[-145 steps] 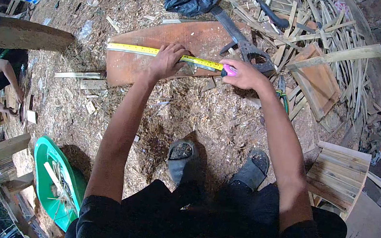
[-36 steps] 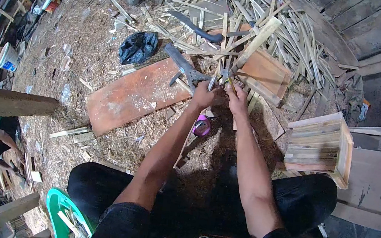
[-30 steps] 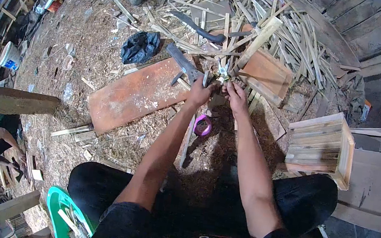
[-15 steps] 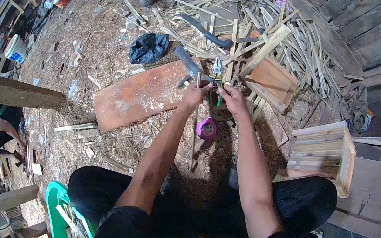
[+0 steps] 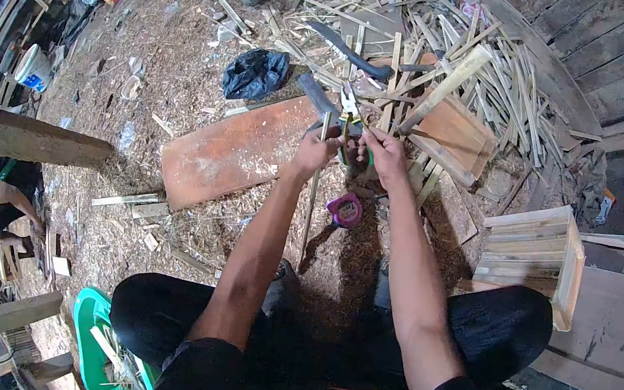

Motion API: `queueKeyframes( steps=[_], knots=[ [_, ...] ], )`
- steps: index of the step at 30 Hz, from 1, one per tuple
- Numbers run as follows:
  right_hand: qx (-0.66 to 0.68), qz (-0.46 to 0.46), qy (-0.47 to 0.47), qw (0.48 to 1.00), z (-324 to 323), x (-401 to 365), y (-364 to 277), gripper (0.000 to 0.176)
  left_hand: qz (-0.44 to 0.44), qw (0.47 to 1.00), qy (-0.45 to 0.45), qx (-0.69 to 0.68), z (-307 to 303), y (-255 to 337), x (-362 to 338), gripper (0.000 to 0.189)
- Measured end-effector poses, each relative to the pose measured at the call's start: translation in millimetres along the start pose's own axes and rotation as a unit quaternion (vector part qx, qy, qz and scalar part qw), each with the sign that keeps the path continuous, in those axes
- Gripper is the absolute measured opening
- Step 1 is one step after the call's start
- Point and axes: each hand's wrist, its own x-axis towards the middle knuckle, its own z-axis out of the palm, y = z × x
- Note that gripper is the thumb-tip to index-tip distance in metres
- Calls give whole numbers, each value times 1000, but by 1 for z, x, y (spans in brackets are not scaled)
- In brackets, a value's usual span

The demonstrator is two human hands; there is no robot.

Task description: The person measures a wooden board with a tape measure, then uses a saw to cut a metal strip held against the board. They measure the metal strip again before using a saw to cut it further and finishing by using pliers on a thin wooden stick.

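My left hand (image 5: 314,155) is closed around a thin wooden stick (image 5: 310,215), which runs down towards my feet. Close beside it, my right hand (image 5: 385,160) grips a pair of pliers (image 5: 349,103) with green and yellow handles. The pliers' metal jaws point away from me and lean left, near the top of the stick. One handle lies between my two hands, partly hidden by fingers. Below the hands, a pink tape measure (image 5: 345,210) is on the shaving-covered ground. A hammer (image 5: 316,98) lies just beyond my left hand.
A reddish-brown board (image 5: 230,155) lies left of my hands. Beyond are a black plastic bag (image 5: 255,75) and a pile of wood strips (image 5: 495,85). A slatted wooden crate (image 5: 530,258) stands right; a green tub (image 5: 91,335) is at lower left. Another person (image 5: 5,196) crouches far left.
The pliers have swung from nearly upright to leaning left, and my right hand has closed further over their handles. My left hand still holds the stick. The whole view has shifted slightly.
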Motion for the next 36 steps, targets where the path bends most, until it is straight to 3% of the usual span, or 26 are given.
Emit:
queueKeyframes(
  steps=[4, 7, 10, 13, 16, 17, 18, 20, 21, 24, 28, 32, 33, 36],
  knots=[
    [118, 30, -12, 993, 13, 1, -15, 21, 16, 999, 7, -44, 5, 23, -7, 22],
    [166, 49, 37, 984, 23, 2, -19, 22, 65, 995, 39, 68, 6, 22, 2, 27],
    [158, 50, 58, 985, 33, 3, -26, 21, 62, 995, 64, 53, 12, 41, -8, 29],
    [141, 35, 38, 989, 47, 4, -29, 17, 127, 990, 61, 20, 8, 25, -2, 28],
    [94, 27, -74, 992, 49, 20, -13, 17, 74, 993, 87, 2, -12, 7, 0, 29],
    [47, 30, -117, 992, 54, 19, -20, 24, 19, 992, 126, 4, -18, 17, -8, 26],
    [-17, 22, -96, 995, 60, 17, -11, 35, 16, 992, 126, -19, -27, 20, -15, 26],
    [-10, 16, -160, 987, 74, 30, 18, 49, 15, 989, 128, -67, -46, 25, -27, 26],
    [-28, 4, -147, 989, 84, 26, 25, 62, 3, 985, 164, -60, -51, 23, -31, 25],
    [7, 18, -209, 978, 109, 28, 34, 68, -1, 969, 227, -95, -71, 12, -40, 24],
    [-92, 63, -271, 956, 150, 30, 33, 64, -67, 947, 292, -111, -114, -6, -59, 21],
    [-19, 155, -328, 932, 194, 33, 39, 43, -50, 922, 363, -125, -153, -17, -85, 25],
    [-48, 130, -334, 932, 205, 31, 40, 31, -49, 922, 364, -124, -161, -13, -95, 24],
    [-63, 181, -330, 924, 245, 32, 51, 33, -41, 902, 393, -177, -193, -18, -114, 25]
  ],
)
